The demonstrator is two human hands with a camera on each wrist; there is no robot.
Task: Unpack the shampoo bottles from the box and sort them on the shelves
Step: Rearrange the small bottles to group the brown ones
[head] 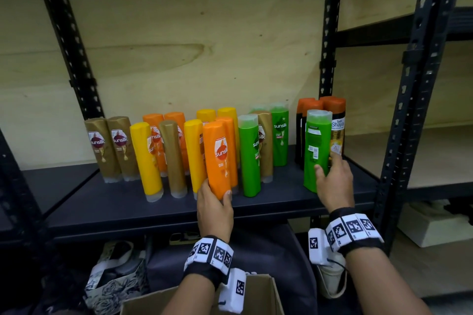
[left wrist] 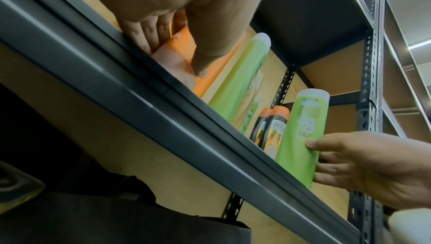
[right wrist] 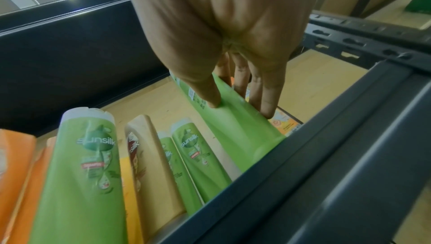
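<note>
On the dark shelf (head: pixel 268 202) the left hand (head: pixel 213 208) grips the lower end of an orange shampoo bottle (head: pixel 219 156), thumb on its front and fingers behind, the bottle tilted at the front of the row. Toward the shelf's right end the right hand (head: pixel 334 181) holds a green shampoo bottle (head: pixel 316 148) near its base, thumb on the back label, fingers round the far side; it stands in front of the black bottles with orange caps (head: pixel 311 110). Below the shelf's front edge is the open cardboard box (head: pixel 266 291).
</note>
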